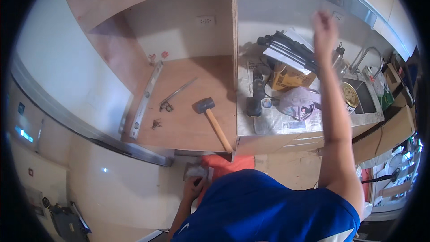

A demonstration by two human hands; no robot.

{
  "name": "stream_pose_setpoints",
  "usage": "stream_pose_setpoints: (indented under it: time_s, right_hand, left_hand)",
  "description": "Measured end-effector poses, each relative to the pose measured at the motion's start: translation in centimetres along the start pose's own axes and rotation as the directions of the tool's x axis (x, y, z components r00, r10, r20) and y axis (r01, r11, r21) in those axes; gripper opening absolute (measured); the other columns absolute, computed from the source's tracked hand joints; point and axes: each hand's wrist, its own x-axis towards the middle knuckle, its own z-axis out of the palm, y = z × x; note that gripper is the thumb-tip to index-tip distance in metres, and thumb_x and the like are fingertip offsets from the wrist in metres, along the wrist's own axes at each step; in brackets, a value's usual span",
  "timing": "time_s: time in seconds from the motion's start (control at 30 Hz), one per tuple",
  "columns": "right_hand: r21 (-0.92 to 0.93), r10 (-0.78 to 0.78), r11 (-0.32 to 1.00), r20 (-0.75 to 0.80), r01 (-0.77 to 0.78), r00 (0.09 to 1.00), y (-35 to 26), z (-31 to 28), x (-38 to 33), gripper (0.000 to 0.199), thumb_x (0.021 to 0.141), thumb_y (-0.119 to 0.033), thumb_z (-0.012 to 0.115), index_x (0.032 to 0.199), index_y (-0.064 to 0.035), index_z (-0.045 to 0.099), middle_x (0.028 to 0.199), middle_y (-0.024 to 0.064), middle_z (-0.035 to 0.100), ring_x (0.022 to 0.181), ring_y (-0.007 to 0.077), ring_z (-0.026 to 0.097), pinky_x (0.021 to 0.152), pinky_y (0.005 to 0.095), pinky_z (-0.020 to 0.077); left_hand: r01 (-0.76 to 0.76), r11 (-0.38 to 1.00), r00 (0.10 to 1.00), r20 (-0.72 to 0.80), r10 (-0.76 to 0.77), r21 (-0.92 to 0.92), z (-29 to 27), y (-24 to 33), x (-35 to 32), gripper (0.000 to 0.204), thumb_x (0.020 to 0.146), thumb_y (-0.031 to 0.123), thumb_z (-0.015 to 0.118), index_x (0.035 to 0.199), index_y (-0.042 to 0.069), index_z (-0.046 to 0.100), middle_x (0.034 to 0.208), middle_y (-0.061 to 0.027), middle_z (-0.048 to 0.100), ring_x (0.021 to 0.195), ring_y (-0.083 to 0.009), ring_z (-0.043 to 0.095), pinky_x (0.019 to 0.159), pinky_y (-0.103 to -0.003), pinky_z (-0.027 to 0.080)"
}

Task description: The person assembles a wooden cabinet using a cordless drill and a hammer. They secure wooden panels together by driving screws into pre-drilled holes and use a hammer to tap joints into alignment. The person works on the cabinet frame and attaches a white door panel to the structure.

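In the head view, the right hand (pixel 326 22) reaches over the counter (pixel 244 127), near the wall socket (pixel 338 16); it is blurred, so I cannot tell whether its fingers are together or apart. The bundle of dark and white strips (pixel 291 53) lies to its left and closer to the person, long axis slanting from upper left to lower right, over a yellow-brown box (pixel 291 77). The right hand is much the nearer. The left hand (pixel 192 190) hangs low beside red material (pixel 230 163), fingers curled near something small and dark (whether gripped, I cannot tell).
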Motion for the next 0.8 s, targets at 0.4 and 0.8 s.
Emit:
stream_pose_setpoints:
  time_s: [0.4, 0.8]
  right_hand:
    - [-0.463, 0.473, 0.881, 0.855, -0.1, 0.212, -7.5, 7.4, -45.2, 0.064, 0.089, -0.041, 0.075, 0.137, -0.0045, 0.054, 0.123, 0.0269, 0.064, 0.1, 0.041, 0.07, 0.089, 0.0539, 0.0554]
    - [-0.534, 0.57, 0.269, 0.759, -0.802, -0.314, -4.7, 11.0, -38.8, 0.034, 0.092, -0.017, 0.069, 0.121, -0.0007, 0.061, 0.081, 0.0039, 0.063, 0.051, 0.0121, 0.057, 0.049, 0.0291, 0.0476]
  left_hand:
    - [0.075, 0.982, 0.98, 0.168, -0.105, 0.172, -0.7, -1.8, -1.4, 0.036, 0.089, 0.036, 0.077, 0.109, 0.006, 0.077, 0.106, -0.019, 0.073, 0.096, -0.0325, 0.073, 0.085, -0.041, 0.057]
    - [0.167, 0.979, 0.977, 0.113, -0.18, 0.116, 0.1, -4.6, -2.3, 0.039, 0.086, 0.034, 0.077, 0.111, 0.005, 0.076, 0.105, -0.0191, 0.074, 0.098, -0.0325, 0.073, 0.087, -0.042, 0.057]
